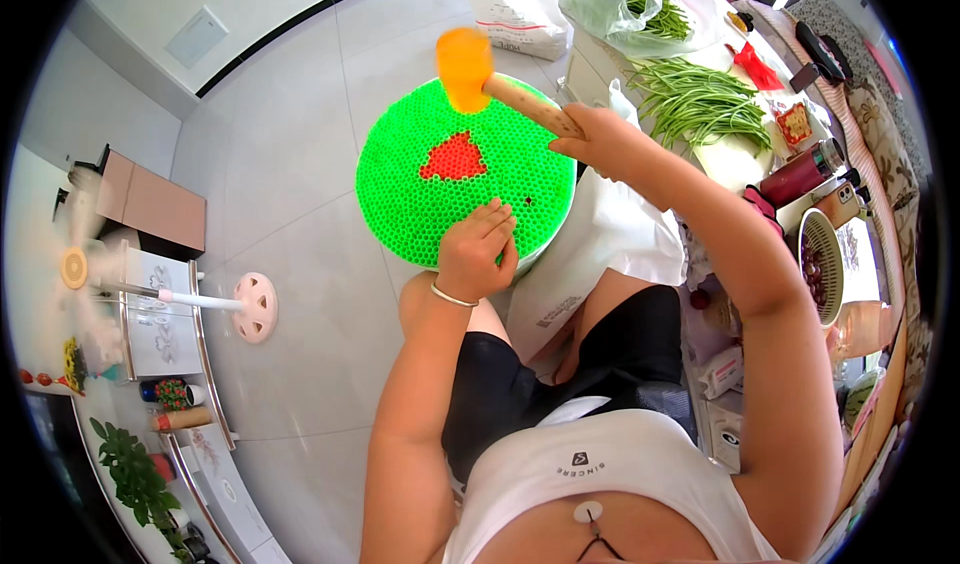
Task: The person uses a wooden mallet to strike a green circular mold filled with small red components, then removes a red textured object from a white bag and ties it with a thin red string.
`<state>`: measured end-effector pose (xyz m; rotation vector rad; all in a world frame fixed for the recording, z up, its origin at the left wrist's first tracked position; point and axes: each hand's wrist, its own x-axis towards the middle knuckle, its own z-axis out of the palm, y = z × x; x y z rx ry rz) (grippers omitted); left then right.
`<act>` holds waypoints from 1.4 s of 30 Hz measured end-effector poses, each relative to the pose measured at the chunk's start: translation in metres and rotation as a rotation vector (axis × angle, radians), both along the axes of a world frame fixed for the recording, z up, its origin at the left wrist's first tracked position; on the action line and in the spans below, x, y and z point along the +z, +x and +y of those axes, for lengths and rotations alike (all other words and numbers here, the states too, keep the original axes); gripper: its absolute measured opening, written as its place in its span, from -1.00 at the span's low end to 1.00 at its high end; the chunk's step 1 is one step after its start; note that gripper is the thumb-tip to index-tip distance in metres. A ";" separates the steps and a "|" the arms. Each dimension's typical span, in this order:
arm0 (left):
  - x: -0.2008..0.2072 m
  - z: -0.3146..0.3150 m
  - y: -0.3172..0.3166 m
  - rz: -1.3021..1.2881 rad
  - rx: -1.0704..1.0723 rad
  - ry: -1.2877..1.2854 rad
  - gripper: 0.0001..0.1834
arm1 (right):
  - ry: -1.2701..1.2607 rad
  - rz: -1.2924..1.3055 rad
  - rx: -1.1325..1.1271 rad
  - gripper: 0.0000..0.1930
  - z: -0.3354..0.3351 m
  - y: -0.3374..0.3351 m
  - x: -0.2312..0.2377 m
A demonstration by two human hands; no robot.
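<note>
A pale tiled floor spreads to the left, with a pink-based pedestal fan standing on it, well apart from the hands. A white plastic bag crowds the near right side of the round bundle, and a white sack stands beyond it. To the right are long green beans, a pale basket and a dark red flask. The round bundle of green tubes, with a red patch near its middle, lies in front of the person, its near part under the left fingers. The right hand grips a mallet by its wooden handle, fingers curled tight; the blurred orange head is over the bundle's far side, contact unclear. The left hand rests on the tubes, fingers straightened and together, grasping nothing visible, just beside a small dark hole.
</note>
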<state>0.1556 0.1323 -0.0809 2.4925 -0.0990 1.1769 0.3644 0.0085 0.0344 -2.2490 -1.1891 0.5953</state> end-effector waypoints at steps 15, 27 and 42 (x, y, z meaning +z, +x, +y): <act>0.001 -0.004 0.005 0.044 0.026 0.042 -0.82 | -0.166 0.117 -0.180 -0.66 -0.057 0.015 -0.017; -0.001 -0.004 0.004 0.036 0.038 0.013 -0.82 | -0.090 0.175 -0.186 -0.68 -0.069 0.016 0.002; 0.001 -0.004 0.004 0.018 0.044 0.015 -0.82 | 0.078 0.169 -0.336 -0.65 -0.038 0.019 -0.014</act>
